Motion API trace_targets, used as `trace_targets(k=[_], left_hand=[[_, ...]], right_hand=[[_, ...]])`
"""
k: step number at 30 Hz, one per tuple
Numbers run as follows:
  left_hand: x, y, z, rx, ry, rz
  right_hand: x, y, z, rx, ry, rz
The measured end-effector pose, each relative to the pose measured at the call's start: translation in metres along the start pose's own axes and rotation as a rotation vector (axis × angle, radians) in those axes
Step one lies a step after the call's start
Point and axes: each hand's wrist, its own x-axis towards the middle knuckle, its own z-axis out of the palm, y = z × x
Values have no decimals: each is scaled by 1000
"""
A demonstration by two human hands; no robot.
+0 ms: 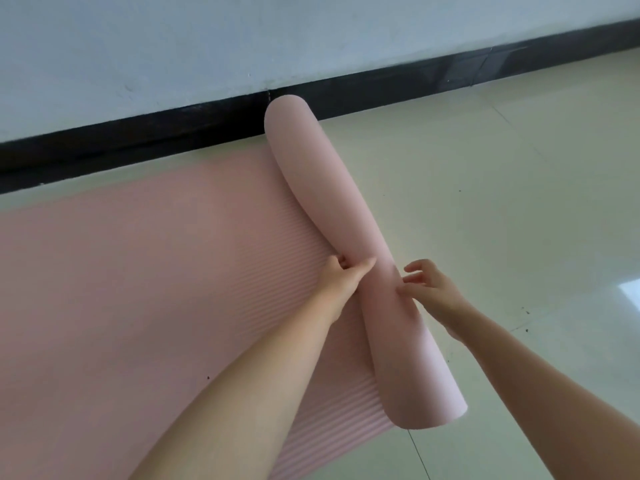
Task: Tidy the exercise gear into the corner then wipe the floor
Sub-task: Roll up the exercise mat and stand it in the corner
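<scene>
A pink ribbed exercise mat (138,271) lies flat on the floor along the wall, and its right end is wound into a thick roll (332,216) that runs from the black skirting toward me. My left hand (343,282) grips the roll's left side, thumb on top and fingers tucked between roll and flat mat. On the roll's right side my right hand (433,289) touches it with loosely spread fingertips.
A white wall (242,39) with a black skirting board (138,140) runs across the top. Glossy cream floor tiles (502,202) stretch to the right of the roll, with a few dark specks near the right edge.
</scene>
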Motion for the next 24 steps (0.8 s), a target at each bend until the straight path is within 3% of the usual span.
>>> trace_targets(k=[6,11,15,18,24], left_hand=[[3,-1,-20,-221,-111,-102],[4,-14,-44,-239,-79,-175],[11,-26,-56,106,136,-96],[9,-25,-61,473,315,80],[-3,-28,-66,865,324,318]], right_hand=[[2,-6,16,-47,-5,-32],[8,0,38,-34,108,12],[14,-1,48,43,114,143],[13,-7,53,-116,37,217],[13,-21,54,-374,-97,186]])
